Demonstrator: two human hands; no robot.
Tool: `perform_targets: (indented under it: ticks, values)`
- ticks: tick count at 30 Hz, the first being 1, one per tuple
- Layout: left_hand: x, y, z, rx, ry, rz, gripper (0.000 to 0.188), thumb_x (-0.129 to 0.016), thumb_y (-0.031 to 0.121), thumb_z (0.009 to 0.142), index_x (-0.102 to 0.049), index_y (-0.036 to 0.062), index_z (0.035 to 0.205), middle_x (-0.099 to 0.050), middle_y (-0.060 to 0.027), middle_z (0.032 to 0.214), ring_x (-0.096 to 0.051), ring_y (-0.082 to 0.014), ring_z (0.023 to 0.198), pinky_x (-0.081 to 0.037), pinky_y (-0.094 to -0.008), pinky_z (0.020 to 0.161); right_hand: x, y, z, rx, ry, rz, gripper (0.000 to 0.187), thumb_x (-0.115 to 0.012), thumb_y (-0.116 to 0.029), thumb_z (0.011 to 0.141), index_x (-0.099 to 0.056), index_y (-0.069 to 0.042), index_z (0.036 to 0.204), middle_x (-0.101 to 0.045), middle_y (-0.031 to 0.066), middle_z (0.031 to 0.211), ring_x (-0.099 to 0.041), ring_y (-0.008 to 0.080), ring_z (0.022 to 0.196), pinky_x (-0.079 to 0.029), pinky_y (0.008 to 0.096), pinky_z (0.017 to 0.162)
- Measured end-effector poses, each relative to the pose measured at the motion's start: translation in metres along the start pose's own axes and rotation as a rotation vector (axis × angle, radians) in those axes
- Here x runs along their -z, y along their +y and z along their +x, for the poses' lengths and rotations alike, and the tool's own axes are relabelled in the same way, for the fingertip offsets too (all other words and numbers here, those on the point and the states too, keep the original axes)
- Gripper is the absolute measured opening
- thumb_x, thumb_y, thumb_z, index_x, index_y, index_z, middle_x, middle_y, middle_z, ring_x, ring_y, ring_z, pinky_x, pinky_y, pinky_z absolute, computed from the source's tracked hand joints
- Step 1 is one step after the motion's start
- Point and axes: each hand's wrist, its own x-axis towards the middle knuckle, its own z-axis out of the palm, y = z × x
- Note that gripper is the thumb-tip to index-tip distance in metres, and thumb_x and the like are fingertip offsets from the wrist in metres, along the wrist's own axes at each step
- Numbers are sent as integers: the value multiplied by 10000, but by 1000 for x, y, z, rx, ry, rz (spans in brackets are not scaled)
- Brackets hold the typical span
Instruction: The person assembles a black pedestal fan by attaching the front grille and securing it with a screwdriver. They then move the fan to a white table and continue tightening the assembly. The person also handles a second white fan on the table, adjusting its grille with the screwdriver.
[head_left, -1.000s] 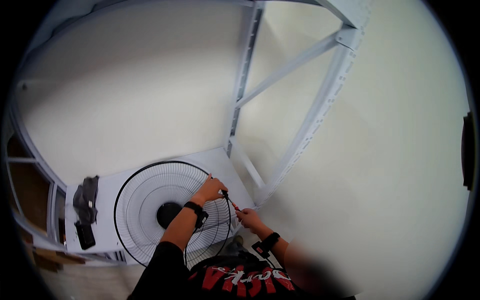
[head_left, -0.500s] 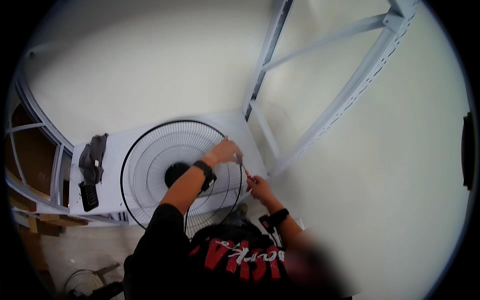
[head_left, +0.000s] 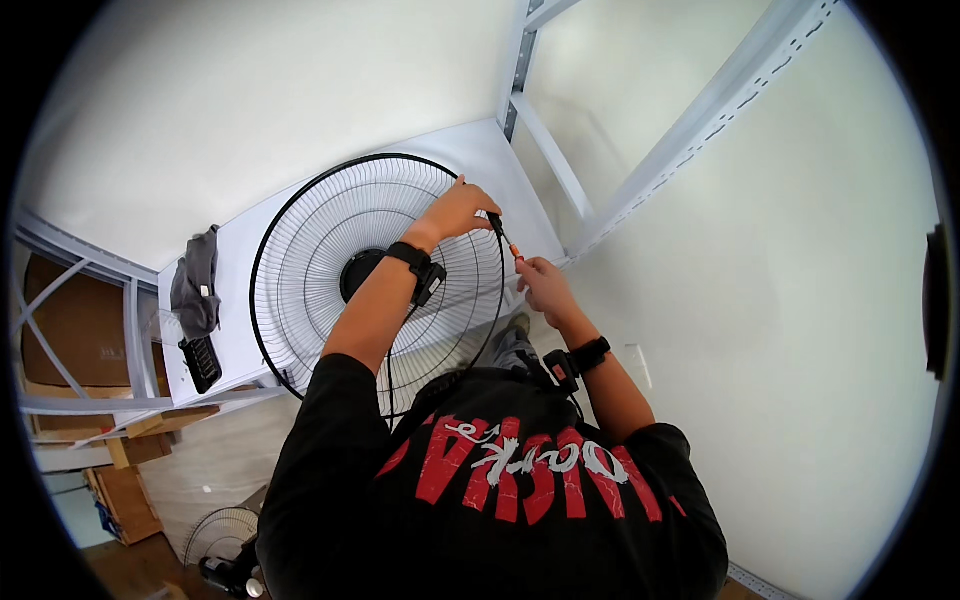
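A large round fan grille (head_left: 315, 262) of thin wire, with a black rim and a black hub, lies on the white shelf. My left hand (head_left: 462, 211) reaches across it and grips the far right part of its rim, fingers curled over the edge. A small black clip (head_left: 496, 222) shows on the rim beside my left thumb. Closed in my right hand (head_left: 548, 290), just outside the rim, is a screwdriver (head_left: 516, 251) with an orange-red handle. Its shaft points up at the clip; whether the tip touches a screw is too small to tell.
Dark grey cloth (head_left: 197, 285) and a black tray-like case (head_left: 202, 364) lie at the shelf's left end. Grey metal uprights (head_left: 690, 130) rise at the right, near the wall. Cardboard boxes (head_left: 125, 500) and a smaller fan (head_left: 222, 535) stand low at left.
My view has shifted, so the grille and hands appear higher in the picture. Both hands keep their places at the rim, and the screwdriver still points at the clip.
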Motion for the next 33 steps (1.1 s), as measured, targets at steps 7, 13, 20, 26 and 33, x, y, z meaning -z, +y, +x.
perform_targets:
  ticks: [7,13,20,26,33]
  values:
    - [2,1,2,19,18,21,279,-725,189,785,-697,144,1059,-665,-34,1055,-575,-250,1064,-197,-588,1120,7,12,15,21,-5,74,295,-548,-263,947,-590,-13,796,-560,41,657,-437,95,471,-321,250,426]
    - [2,1,0,22,39,23,273,-731,195,777,-705,147,1044,-672,-33,1023,-571,-248,1057,-208,-586,1119,0,12,14,258,244,-413,289,-618,-259,876,-600,14,782,-597,134,647,-601,235,572,-444,369,519]
    - [3,-1,1,19,45,23,284,-742,187,766,-700,143,1043,-668,-32,1001,-586,-250,1027,-224,-586,1109,3,12,16,515,371,-629,291,-637,-269,864,-626,18,815,-620,135,691,-562,256,580,-431,396,549]
    - [1,-5,4,50,28,48,291,-739,204,770,-695,134,1049,-665,-43,1002,-593,-255,1015,-227,-576,1114,14,-3,17,-12,-48,0,269,-591,-217,900,-628,45,850,-623,89,688,-545,141,563,-417,290,505]
    - [1,-8,2,56,52,70,300,-731,227,778,-689,142,1063,-663,-47,998,-597,-257,1011,-228,-569,1121,-6,-9,-1,293,177,-358,220,-643,-192,867,-565,8,823,-618,69,741,-496,127,533,-395,273,486]
